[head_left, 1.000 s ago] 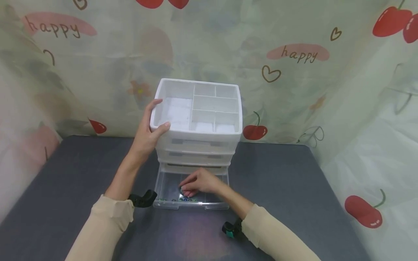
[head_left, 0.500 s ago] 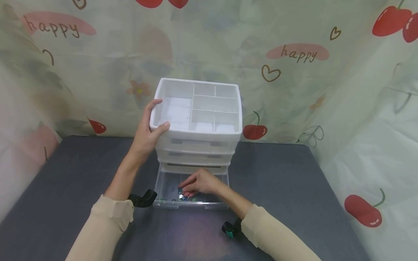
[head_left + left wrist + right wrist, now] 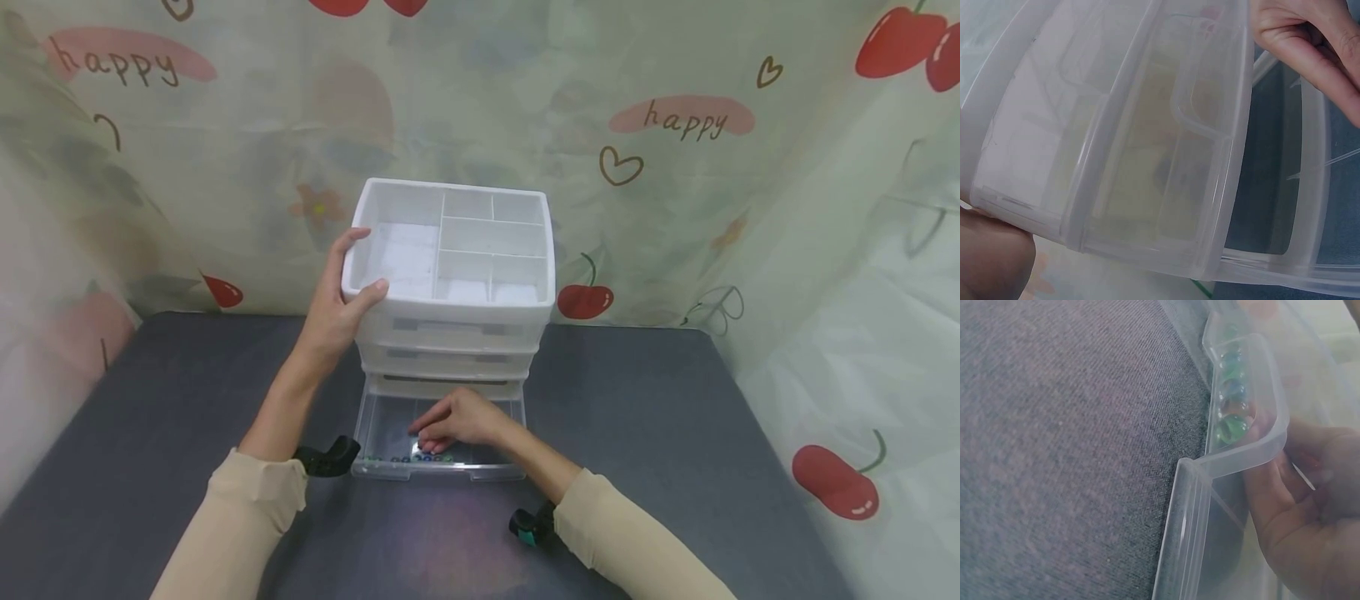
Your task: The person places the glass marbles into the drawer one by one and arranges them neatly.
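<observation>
A white plastic drawer unit [image 3: 450, 325] with a divided top tray stands at the middle of the table. My left hand [image 3: 330, 304] grips the tray's left rim, thumb over the front edge and fingertips at the side. The clear bottom drawer [image 3: 367, 425] is pulled out towards me. Inside it is my right hand [image 3: 465, 417], fingers pointing down and left. Several glass marbles [image 3: 1233, 428], green and blue, lie in a row along the drawer's front wall by the fingers. Whether the fingertips hold a marble is hidden.
Two closed drawers [image 3: 450, 362] sit between the tray and the pulled-out drawer. A dark grey cloth [image 3: 637, 458] covers the table. Behind it hangs a printed curtain [image 3: 487, 100]. Each wrist wears a black camera strap [image 3: 330, 457].
A small dark bluish thing seen at my right fingertips in the earlier head frames no longer shows there. The right hand has shifted very slightly; the left hand keeps its grip.
</observation>
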{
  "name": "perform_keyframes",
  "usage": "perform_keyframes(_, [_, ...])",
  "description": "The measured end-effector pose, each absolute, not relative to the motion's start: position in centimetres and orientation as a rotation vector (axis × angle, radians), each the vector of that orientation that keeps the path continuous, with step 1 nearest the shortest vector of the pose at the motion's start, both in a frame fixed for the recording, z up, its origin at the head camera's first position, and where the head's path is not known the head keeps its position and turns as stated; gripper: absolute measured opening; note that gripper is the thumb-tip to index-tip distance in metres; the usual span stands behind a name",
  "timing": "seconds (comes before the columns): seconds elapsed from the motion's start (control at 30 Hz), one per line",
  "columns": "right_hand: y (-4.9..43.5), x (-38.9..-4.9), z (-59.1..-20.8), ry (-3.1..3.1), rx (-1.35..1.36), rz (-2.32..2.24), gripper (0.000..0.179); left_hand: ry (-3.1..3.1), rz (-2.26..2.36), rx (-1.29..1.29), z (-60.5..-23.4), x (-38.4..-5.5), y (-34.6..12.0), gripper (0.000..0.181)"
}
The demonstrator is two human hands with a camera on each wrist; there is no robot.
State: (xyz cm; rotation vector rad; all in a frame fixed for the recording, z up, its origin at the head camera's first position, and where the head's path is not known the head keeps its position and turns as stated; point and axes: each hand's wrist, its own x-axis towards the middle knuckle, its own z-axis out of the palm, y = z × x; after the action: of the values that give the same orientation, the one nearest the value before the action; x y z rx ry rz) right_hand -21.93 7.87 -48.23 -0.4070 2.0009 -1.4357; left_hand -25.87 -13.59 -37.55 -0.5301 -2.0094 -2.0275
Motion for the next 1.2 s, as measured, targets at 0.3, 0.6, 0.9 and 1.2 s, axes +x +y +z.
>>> perform_keyframes(0.3, [8.4, -21.8, -48.0, 1.963, -0.433, -1.471, 0.016, -2.012, -2.027, -0.522, -37.7, -25.9, -13.5, 0.062])
perform_keyframes(0.6, [8.9, -21.5, -46.8, 1.935, -0.47, -1.605, 0.021, -2.007, -2.035, -0.515, -37.7, -25.8, -13.5, 0.062])
perform_keyframes(0.9, [9.9, -20.8, -45.6, 1.925, -0.534, -1.664, 0.025, -2.007, -2.03, -0.514, -37.6, -25.9, -13.5, 0.062])
perform_keyframes(1.2, [11.6, -19.8, -45.0, 2.027, -0.552, -1.659, 0.027, -2.001, -2.033, -0.518, -37.6, -26.0, -13.4, 0.061])
